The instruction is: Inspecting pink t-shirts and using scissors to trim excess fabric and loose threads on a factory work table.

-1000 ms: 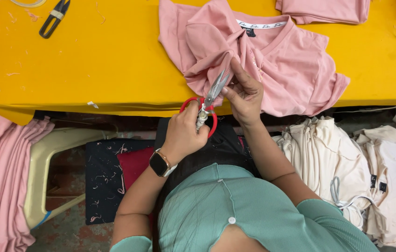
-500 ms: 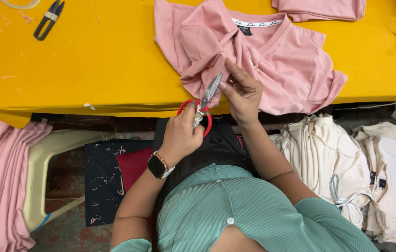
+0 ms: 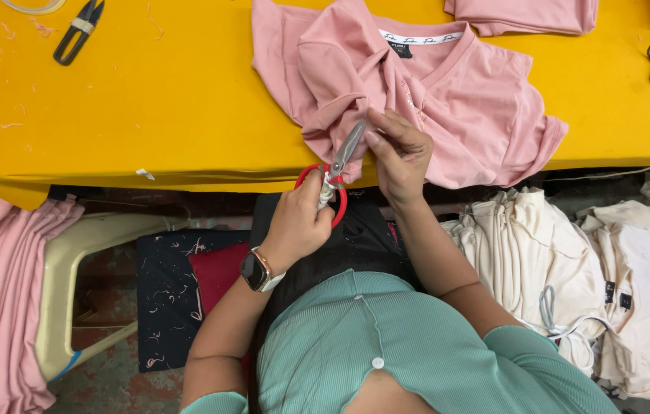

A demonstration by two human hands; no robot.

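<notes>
Your left hand [image 3: 298, 222] is closed through the red handles of the scissors [image 3: 338, 170], their blades aimed up into the bunched hem of the pink shirt [image 3: 432, 100], which lies crumpled at the near edge of the yellow worktop [image 3: 149, 100]. Your right hand [image 3: 398, 153] pinches a fold just beside the blades. I can't quite tell what lies between the tips. Cloth bunched that thick could let them nick the fabric or a fingertip.

Off to your left, small black thread snips [image 3: 77, 31] are lying on the yellow table [image 3: 172, 107]. Cream garments [image 3: 570, 261] are piling up below its edge, and a folded pink garment [image 3: 524, 15] is sitting at the far side.
</notes>
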